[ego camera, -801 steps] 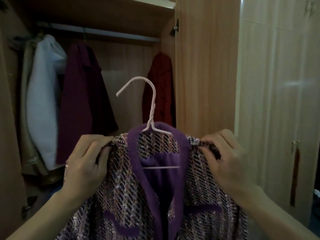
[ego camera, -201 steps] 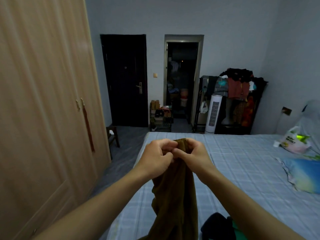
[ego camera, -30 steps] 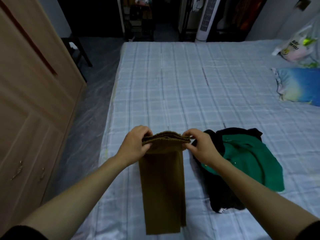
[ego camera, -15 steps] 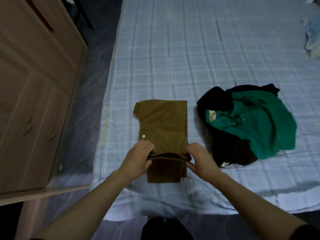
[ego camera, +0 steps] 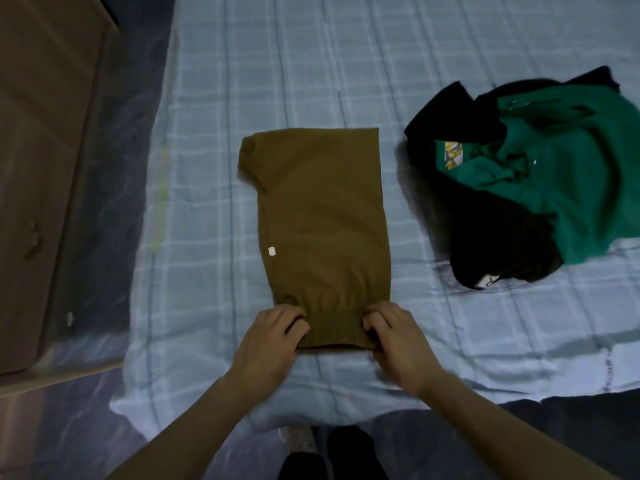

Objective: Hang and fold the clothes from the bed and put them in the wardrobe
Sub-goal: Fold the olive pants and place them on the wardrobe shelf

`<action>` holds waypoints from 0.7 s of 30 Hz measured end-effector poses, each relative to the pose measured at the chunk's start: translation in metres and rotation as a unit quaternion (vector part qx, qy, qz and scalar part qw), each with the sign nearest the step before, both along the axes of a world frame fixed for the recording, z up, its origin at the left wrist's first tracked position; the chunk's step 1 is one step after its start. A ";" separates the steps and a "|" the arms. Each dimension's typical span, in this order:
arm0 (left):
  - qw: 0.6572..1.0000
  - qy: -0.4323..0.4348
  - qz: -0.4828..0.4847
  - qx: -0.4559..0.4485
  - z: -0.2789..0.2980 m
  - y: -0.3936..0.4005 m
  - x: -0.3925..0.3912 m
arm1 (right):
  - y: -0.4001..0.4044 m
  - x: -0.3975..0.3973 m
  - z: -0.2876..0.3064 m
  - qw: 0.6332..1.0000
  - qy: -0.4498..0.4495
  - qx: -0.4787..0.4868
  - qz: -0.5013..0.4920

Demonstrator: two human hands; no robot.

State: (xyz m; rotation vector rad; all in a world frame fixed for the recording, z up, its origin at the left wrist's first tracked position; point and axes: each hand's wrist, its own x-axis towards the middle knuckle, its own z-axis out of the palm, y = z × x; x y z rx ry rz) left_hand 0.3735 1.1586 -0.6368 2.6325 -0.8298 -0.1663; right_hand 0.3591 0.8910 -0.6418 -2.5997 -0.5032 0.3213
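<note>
- Dim light falls on your bed (ego camera: 346,64), covered by a pale blue checked sheet that fills most of the head view.
- Along the left edge stands your wooden wardrobe (ego camera: 41,168), its door panels shut, with a dark, shiny strip of floor (ego camera: 104,393) between it and the bed.
- Your brown garment (ego camera: 318,216) lies folded flat on the sheet near the bed's close edge, elastic waistband toward you and a small white tag on its left side.
- Your left hand (ego camera: 266,344) grips the waistband's left corner, fingers curled over the fabric.
- Your right hand (ego camera: 398,341) grips the waistband's right corner the same way, fingers bent onto the cloth.
- To the right of the brown garment, apart from it, a green garment (ego camera: 568,174) lies crumpled on top of a black garment (ego camera: 491,237); both are unfolded.
- A yellow and blue printed label shows at the green garment's left edge.
- Your dark trouser legs (ego camera: 332,459) show at the bottom, just below the bed's edge.
</note>
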 end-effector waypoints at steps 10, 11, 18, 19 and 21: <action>0.994 -0.011 0.088 -0.056 -0.005 0.001 0.000 | 0.000 -0.001 0.010 0.998 -0.055 0.025 -0.025; 0.992 -0.015 0.113 -0.061 -0.002 -0.003 0.009 | 0.004 0.008 0.012 0.997 -0.067 0.018 -0.044; 0.984 0.009 0.119 0.128 -0.011 -0.038 0.097 | 0.046 0.103 -0.008 0.995 -0.049 -0.067 -0.052; 0.982 0.024 0.112 0.152 -0.021 -0.036 0.105 | 0.045 0.113 -0.017 0.995 -0.038 -0.085 -0.045; 0.977 0.052 0.104 0.176 -0.043 -0.030 0.109 | 0.036 0.123 -0.037 0.992 -0.021 -0.121 -0.034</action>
